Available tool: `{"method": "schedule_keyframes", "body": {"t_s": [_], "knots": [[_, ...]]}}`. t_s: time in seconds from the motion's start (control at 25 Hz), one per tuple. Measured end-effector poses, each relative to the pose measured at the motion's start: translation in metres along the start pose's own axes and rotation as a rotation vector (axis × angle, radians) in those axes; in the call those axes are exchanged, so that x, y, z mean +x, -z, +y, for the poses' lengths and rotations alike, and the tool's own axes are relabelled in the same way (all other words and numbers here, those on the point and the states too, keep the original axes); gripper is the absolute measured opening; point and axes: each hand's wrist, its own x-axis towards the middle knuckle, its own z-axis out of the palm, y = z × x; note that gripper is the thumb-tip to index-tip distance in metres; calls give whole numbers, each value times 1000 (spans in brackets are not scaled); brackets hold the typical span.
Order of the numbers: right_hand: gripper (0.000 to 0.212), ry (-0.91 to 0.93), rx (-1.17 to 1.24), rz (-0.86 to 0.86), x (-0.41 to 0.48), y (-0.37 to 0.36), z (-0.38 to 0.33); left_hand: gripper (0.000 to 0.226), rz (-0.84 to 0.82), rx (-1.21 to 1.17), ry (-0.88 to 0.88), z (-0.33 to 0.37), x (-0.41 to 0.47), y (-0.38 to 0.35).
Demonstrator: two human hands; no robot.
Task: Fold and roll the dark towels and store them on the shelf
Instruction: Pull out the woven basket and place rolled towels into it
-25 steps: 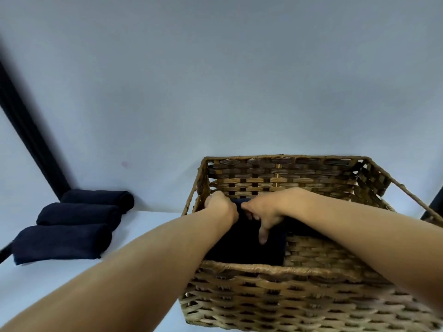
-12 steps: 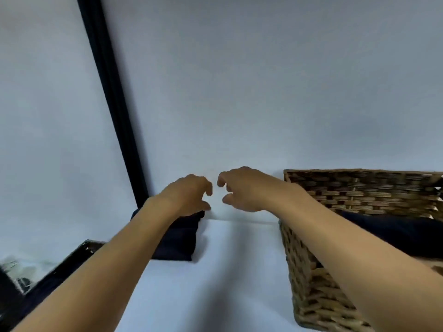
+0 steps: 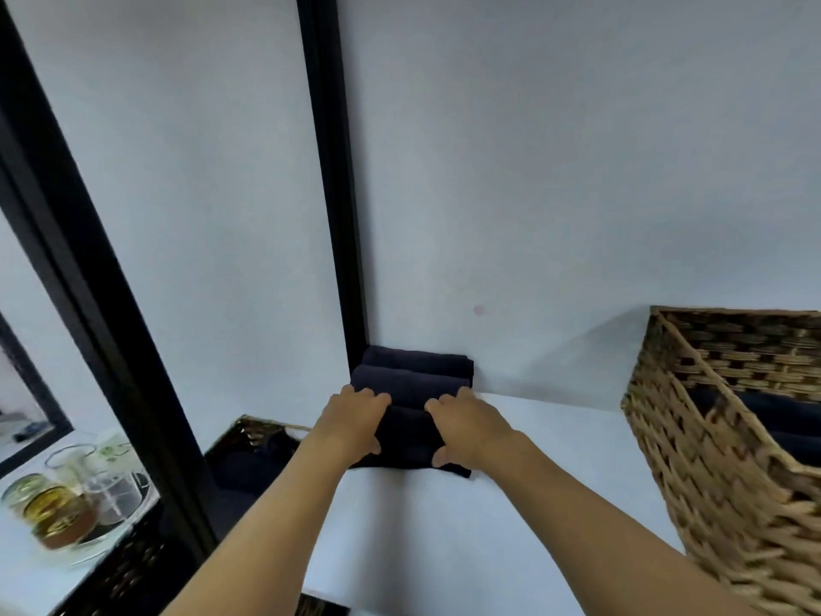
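a tan woven wicker basket (image 3: 728, 464) stands at the right, open-topped. a black upright frame post (image 3: 331, 171) runs up the pale blue-grey wall (image 3: 533, 148). at lower left, blurred, what look like clear glass jars (image 3: 66, 504) with amber contents sit close together.

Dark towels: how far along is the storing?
Done: two rolled towels lie against the wall on the white shelf, and more dark cloth sits in the wicker basket. In hand: left hand and right hand grip the nearest towel. Whether any remain is not visible.
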Motion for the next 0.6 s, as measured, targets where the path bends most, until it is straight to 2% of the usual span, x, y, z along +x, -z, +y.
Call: {"method": "schedule_keyframes", "body": {"t_s": [0.12, 0.28, 0.4, 0.6], "knots": [[51, -31, -77, 67, 3, -7, -7, 55, 36, 203, -12, 5, 3, -10], [44, -5, -166, 129, -3, 4, -16, 46, 102, 285, 11, 9, -3, -10], [39, 3, -177, 198, -18, 37, -5, 40, 126, 171, -35, 13, -5, 20], [30, -82, -92, 294, -67, 114, 55, 41, 272, -244, -169, 45, 4, 100]]}}
